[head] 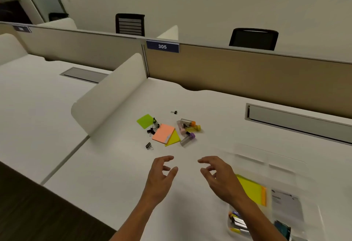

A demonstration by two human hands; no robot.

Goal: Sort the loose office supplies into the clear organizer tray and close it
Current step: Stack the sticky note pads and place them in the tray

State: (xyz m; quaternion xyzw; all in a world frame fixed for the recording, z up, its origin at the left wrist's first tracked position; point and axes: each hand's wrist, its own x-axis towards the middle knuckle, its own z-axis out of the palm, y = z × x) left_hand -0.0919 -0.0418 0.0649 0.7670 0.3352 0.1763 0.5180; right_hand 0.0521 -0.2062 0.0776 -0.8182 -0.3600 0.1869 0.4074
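Loose supplies lie in a heap mid-desk: a green sticky pad (145,121), an orange sticky pad (163,133) over a yellow one (174,138), black binder clips (153,129), and small clear vials with coloured caps (187,128). One clip (174,112) lies apart behind the heap, another (149,146) in front. The clear organizer tray (282,199) sits open at the right, holding a yellow pad (251,189) and small items. My left hand (161,174) and my right hand (217,176) hover over the desk in front of the heap, fingers loosely spread, holding nothing.
A white divider panel (112,96) stands left of the heap. A beige partition (247,69) with a "305" label (162,46) runs along the back. A cable slot (297,120) is set in the desk at the right. Two black chairs stand beyond.
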